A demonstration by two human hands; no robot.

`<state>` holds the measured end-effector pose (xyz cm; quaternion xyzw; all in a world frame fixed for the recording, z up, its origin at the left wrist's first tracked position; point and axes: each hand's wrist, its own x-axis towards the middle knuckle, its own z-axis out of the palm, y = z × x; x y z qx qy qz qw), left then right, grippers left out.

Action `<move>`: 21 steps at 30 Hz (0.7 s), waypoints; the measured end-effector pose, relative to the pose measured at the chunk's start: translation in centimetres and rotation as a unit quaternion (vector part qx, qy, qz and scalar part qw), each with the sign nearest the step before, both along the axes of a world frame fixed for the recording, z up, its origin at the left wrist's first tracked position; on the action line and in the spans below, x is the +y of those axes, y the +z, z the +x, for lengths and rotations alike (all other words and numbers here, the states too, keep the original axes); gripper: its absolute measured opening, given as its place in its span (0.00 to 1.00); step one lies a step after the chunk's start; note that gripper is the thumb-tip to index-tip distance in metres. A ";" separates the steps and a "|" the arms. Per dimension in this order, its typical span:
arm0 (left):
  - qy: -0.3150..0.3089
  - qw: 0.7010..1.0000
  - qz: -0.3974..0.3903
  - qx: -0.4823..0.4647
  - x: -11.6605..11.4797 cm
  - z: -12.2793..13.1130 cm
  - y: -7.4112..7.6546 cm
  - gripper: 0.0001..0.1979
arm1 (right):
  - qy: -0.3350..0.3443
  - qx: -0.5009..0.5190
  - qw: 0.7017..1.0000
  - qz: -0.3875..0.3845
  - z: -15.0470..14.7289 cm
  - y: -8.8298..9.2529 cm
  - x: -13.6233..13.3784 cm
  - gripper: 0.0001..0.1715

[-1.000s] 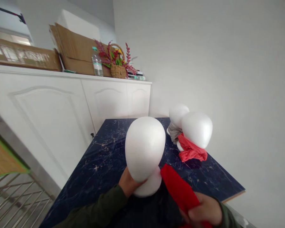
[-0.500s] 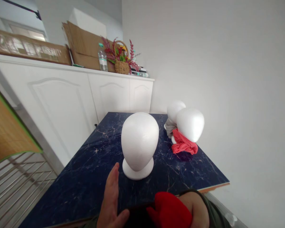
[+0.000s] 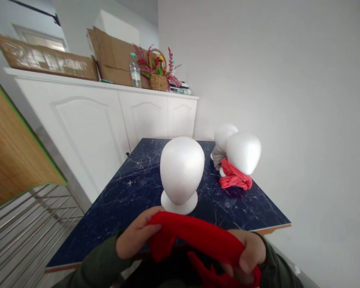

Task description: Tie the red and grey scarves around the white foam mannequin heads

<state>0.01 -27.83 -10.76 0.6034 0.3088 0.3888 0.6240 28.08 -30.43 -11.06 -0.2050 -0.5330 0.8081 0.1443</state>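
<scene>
A red cloth is stretched between my two hands at the table's near edge. My left hand pinches its left end, with a loose fold hanging below. My right hand is closed round its right end, and more red fabric dangles beneath. Just beyond the cloth, a white foam head stands upright and bare on its round base. Farther back on the right are two more white foam heads, one with a coral-red cloth around its neck, the other with a grey cloth.
The dark blue marbled table meets white cabinets at the back left. Cardboard boxes, a water bottle and a flower basket stand on top. A metal rack is at the left.
My left hand, open and empty before, has taken hold of the red cloth's left end. The cloth, bunched in my right hand earlier, is now spread out between both hands. The view has shifted slightly.
</scene>
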 end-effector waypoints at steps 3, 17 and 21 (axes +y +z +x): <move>-0.034 0.988 -0.135 -0.068 0.5 -2.3 1.6 0.17 | -0.118 0.061 0.990 -0.047 1.2 -0.6 0.9 0.21; 0.123 0.987 -0.029 0.096 2.5 -4.1 1.4 0.15 | -0.223 0.045 0.973 -0.045 1.9 -0.9 4.5 0.17; 0.134 0.989 -0.026 -0.054 2.6 -4.8 0.7 0.13 | -0.227 0.000 0.973 -0.025 1.3 -1.1 4.6 0.18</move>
